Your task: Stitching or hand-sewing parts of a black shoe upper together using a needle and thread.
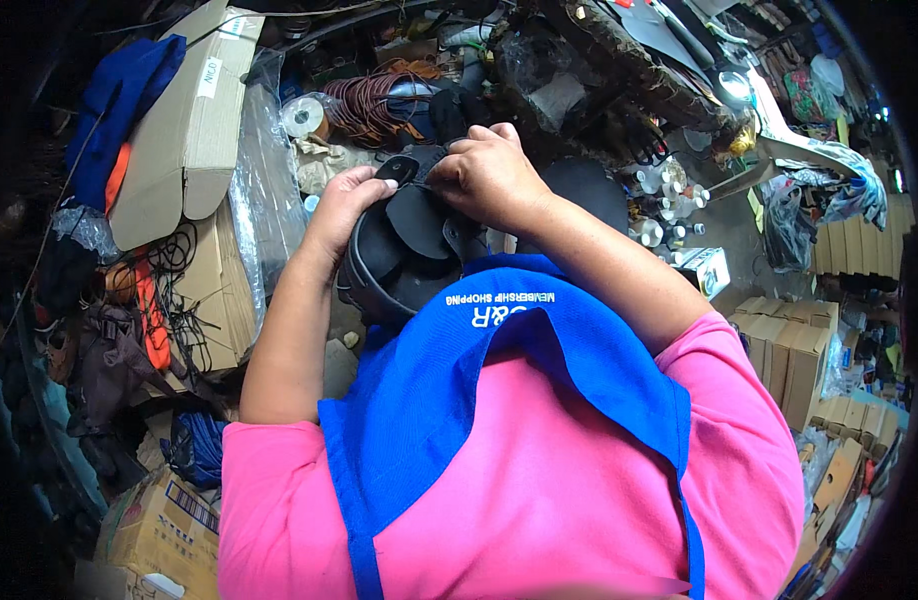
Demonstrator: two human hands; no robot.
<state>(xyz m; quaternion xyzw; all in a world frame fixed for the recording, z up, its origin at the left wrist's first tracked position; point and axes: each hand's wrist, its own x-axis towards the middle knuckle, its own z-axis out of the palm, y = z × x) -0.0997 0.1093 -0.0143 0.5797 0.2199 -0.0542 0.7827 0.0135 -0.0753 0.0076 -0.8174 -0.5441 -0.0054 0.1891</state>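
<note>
My left hand (341, 208) pinches a small black strap-like piece (399, 168) with a shiny round dot on it, between thumb and fingers. Close beside it, my right hand (494, 182) is bent with its fingertips together at the same dark material. Its fingers hide what exactly they grip. Just below both hands, in front of my blue apron (409, 400), sits a round black tub (357, 290). Inside the tub lie flat, rounded black pieces (419, 226), one with a small hole or fastener near its edge.
Folded cardboard (194, 130) and clear plastic sheeting (264, 170) stand at the left. Ahead are a coil of brown cord (379, 108) and a spool (303, 117). Several small bottles (669, 190) cluster to the right, near a dark round seat-like shape (584, 190) and stacked boxes (789, 345).
</note>
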